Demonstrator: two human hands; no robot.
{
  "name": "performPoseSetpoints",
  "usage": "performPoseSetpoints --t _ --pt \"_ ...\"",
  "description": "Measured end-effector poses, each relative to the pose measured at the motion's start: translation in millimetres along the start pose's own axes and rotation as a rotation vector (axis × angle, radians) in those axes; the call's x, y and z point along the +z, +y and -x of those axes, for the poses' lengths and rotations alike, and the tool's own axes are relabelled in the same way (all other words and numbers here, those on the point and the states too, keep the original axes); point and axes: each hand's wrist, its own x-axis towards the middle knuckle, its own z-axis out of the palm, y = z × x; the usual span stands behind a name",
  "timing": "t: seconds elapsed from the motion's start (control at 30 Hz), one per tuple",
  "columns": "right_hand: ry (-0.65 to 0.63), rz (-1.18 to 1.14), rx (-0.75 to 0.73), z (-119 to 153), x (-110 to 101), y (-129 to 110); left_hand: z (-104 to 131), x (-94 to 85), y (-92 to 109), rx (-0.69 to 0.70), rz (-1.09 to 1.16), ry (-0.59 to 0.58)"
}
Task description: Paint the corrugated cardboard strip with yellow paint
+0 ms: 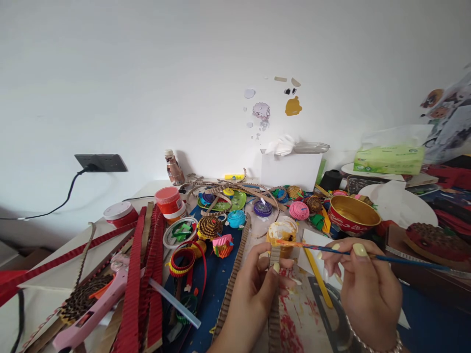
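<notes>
My left hand [253, 289] pinches a brown corrugated cardboard strip [274, 318] near its upper end; the strip hangs down toward the bottom of the view. In my right hand [368, 284] is a thin blue paintbrush [397, 260], held almost level. Its orange-stained tip points left, close to the top of the strip; whether it touches cannot be made out. Just behind the tip stands a yellow-smeared paint tub [282, 229], partly covered by my fingers and the brush. Beneath both hands lies a paint-stained board [300, 318].
Red corrugated strips [136, 284] and a pink glue gun [106, 299] lie at left. Coiled coloured paper pieces [209, 228] crowd the middle. A red-gold bowl [355, 215], a yellow stick [318, 277] and a tissue pack [392, 152] are at right. A bottle [174, 168] stands by the wall.
</notes>
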Motion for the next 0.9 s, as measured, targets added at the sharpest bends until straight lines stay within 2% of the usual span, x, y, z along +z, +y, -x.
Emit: performPoseSetpoints --t 0.1,0.3,0.47,0.67,0.9 --pt "0.04 -0.04 0.001 -0.5 0.5 -0.9 -0.2 -0.2 -0.5 -0.005 0.001 0.003" --pt "-0.055 -0.001 -0.042 0.1 0.2 0.6 -0.1 1.0 -0.6 0.007 -0.015 0.001" --pt "0.012 -0.022 -0.037 -0.7 0.9 -1.6 0.0 0.5 -0.5 0.005 -0.002 0.017" --pt "-0.054 -0.058 -0.032 -0.4 1.9 -0.9 -0.6 1.5 -1.4 0.012 -0.009 0.011" --pt "0.056 -0.09 0.043 -3.3 0.5 0.4 -0.7 -0.4 -3.1 0.002 -0.014 0.007"
